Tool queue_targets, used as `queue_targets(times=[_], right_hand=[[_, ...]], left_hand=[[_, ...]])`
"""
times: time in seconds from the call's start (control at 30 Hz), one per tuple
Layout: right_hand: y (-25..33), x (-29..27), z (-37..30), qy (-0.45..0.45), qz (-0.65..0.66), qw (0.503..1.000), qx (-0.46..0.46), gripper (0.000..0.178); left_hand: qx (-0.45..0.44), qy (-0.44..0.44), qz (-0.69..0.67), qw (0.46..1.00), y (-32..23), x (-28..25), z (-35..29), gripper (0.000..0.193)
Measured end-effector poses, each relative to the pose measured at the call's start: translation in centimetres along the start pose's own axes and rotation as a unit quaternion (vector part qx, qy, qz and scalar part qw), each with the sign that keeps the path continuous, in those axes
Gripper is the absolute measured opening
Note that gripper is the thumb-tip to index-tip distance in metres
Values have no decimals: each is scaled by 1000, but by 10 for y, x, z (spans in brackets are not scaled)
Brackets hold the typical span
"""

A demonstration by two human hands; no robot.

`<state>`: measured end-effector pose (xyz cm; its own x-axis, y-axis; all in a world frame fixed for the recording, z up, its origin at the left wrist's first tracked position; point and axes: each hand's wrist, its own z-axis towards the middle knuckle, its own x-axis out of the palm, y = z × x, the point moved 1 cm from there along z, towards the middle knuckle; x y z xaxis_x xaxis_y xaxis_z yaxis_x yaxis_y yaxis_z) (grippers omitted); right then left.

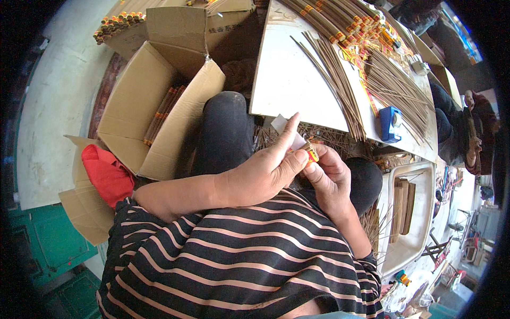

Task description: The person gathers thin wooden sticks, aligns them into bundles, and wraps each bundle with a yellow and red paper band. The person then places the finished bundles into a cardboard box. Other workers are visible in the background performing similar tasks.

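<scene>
1. pinching the banded bundle (312, 154) in the grip, under the thumb of the left hand (260, 173), between thumb and fingers of the right hand (336, 183); both touching, neither nearer.
2. long axis foreshortened, cannot tell its full run; up and left of the grip, a flat white paper-like strip (278, 123).
3. round red-and-yellow band; beyond the grip, rightward, thin brown sticks (398, 87) on a smooth white tabletop (287, 64).
4. left of the grip, a creased cardboard box (130, 87).

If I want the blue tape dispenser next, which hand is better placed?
Probably the right hand: the blue tape dispenser sits on its side, and the left hand lies farther away. Both are busy at the red-and-yellow banded bundle, though.
</scene>
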<state>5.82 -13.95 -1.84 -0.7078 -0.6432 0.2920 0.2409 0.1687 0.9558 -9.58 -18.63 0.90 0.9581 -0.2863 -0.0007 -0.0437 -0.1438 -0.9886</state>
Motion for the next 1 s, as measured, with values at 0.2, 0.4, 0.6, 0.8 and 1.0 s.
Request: queue_targets(times=[0.2, 0.4, 0.6, 0.8, 1.0], right_hand=[[-5, -4, -2, 45, 82, 995, -44, 26], [-6, -13, -3, 60, 62, 996, -39, 30], [7, -25, 0, 102, -136, 979, -115, 28], [23, -34, 8, 161, -274, 931, -180, 25], [36, -33, 10, 207, -277, 932, -108, 22]], left_hand=[[-10, 45, -80, 996, -3, -2, 1, 73], [-38, 66, -147, 986, 10, 1, 4, 80], [-89, 93, -194, 973, 9, 5, 3, 60], [-68, 154, -126, 978, 0, 5, 3, 40], [-81, 181, -136, 971, 6, 6, 2, 37]])
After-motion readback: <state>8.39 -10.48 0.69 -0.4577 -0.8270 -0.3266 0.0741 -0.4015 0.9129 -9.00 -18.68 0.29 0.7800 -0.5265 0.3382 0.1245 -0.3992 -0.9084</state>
